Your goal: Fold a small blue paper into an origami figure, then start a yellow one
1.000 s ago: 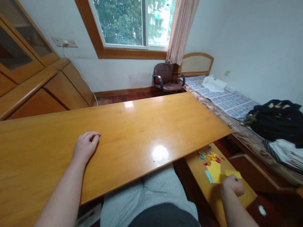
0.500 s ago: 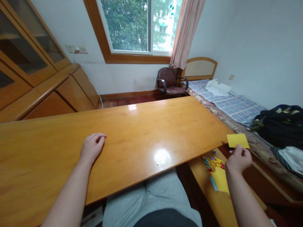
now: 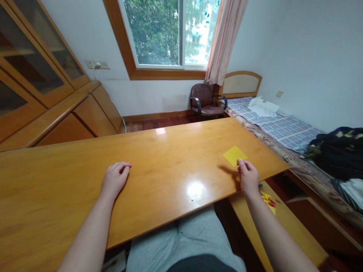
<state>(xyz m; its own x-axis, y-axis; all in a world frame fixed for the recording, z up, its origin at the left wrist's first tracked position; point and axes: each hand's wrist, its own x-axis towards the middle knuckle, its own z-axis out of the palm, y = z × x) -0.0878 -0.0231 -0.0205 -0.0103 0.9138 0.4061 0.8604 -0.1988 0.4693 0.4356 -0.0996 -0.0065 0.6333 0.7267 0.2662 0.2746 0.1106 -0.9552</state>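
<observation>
Yellow paper (image 3: 234, 154) has moved leftward from the far-right corner of the wooden table (image 3: 159, 177) to above its top, pinched between thumb and fingers of the right hand (image 3: 248, 176); the left hand (image 3: 115, 179) rests there, loosely curled.

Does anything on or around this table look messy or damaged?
No clear damage. Slightly untidy: pale specks dot the glossy wooden table beside a bright reflection, and a dark heap, apparently fabric, sits bunched on the bed. The yellow paper in the right hand looks untorn where visible.
</observation>
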